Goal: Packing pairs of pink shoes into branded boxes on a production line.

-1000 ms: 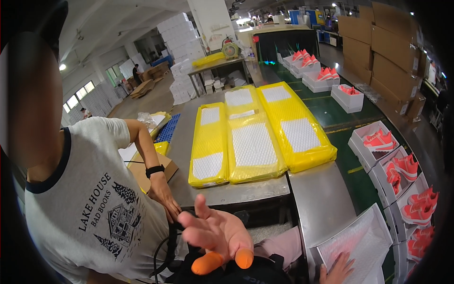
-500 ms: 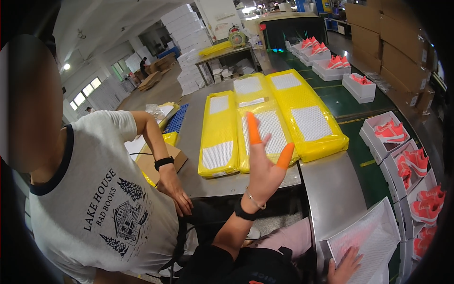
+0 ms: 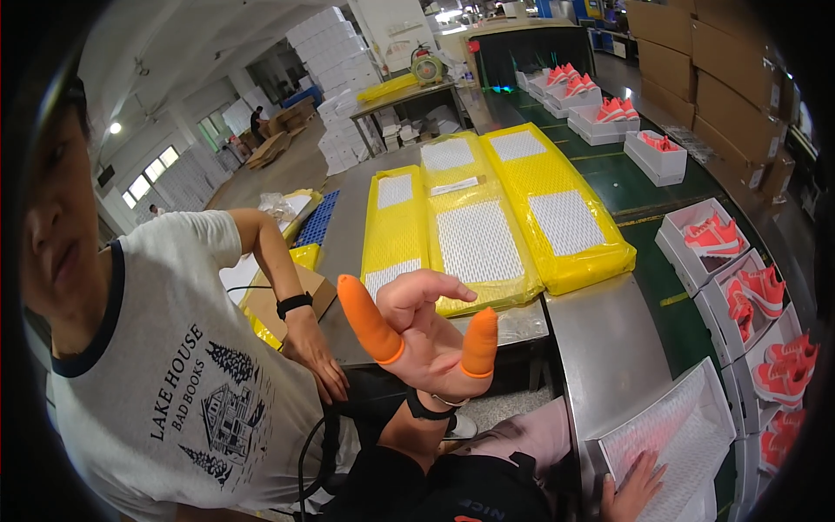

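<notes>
My left hand [image 3: 422, 335] is raised in front of me, fingers spread and holding nothing. It wears two orange rubber finger covers, one on the thumb [image 3: 367, 320] and one on another finger [image 3: 479, 344], and a black band sits at the wrist. My right hand [image 3: 633, 489] rests flat with fingers apart on the white tissue paper of an open white shoe box [image 3: 670, 426] at the lower right. The box lies on a steel table [image 3: 600, 348].
A person in a white printed T-shirt [image 3: 174, 391] stands close on my left, one hand [image 3: 313, 352] near my lap. Three yellow wrapped packs [image 3: 487, 217] lie on the table ahead. Open boxes of orange-red shoes [image 3: 748, 287] line the green conveyor at right. Cardboard cartons [image 3: 722, 78] are stacked at the far right.
My left hand has dropped lower and curled, its fingers now bent rather than stretched upward. My right hand stays on the box paper.
</notes>
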{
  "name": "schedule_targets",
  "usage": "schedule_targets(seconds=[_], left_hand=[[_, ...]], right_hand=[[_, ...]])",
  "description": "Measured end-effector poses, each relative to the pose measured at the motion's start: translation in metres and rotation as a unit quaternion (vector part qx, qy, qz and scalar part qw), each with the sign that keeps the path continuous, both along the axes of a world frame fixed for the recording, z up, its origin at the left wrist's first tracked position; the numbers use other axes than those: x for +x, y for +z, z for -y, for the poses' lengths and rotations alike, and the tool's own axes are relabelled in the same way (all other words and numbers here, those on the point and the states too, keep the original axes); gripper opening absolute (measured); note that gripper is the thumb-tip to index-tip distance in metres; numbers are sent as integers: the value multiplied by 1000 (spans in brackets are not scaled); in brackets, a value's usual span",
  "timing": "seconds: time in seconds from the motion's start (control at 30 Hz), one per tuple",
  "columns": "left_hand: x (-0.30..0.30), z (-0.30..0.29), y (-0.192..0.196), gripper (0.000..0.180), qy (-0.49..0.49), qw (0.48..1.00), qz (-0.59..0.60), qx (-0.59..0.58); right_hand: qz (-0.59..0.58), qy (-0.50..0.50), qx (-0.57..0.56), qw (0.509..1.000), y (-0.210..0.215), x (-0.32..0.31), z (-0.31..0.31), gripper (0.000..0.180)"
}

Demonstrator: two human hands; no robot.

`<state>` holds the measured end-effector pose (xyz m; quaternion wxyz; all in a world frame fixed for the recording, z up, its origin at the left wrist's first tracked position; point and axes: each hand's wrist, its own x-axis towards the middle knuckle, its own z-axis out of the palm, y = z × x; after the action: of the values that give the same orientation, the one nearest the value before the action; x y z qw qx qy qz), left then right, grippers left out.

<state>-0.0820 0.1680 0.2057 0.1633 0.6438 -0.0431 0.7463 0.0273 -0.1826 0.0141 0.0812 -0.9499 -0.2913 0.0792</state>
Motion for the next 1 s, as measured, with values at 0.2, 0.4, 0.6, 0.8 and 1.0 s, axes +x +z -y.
schedule_targets(seconds=[0.2, 0.4, 0.6, 0.8, 1.0], left_hand=[[18, -16, -9, 98, -90, 975, -59, -196], [13, -13, -13, 99, -66, 971, -108, -204], [14, 3, -16, 99, 21, 998, -22, -57], [-22, 25, 24, 92, 268, 958, -29, 99], [-12, 23, 23, 49, 323, 890, 145, 287]], right_hand=[[15, -1, -10, 1000, 0, 2, -2, 83], [10, 12, -5, 1000, 6, -1, -6, 81], [14, -21, 26, 999, -2, -1, 8, 79], [32, -9, 118, 992, 0, -8, -6, 82], [43, -29, 74, 996, -9, 0, 7, 88]])
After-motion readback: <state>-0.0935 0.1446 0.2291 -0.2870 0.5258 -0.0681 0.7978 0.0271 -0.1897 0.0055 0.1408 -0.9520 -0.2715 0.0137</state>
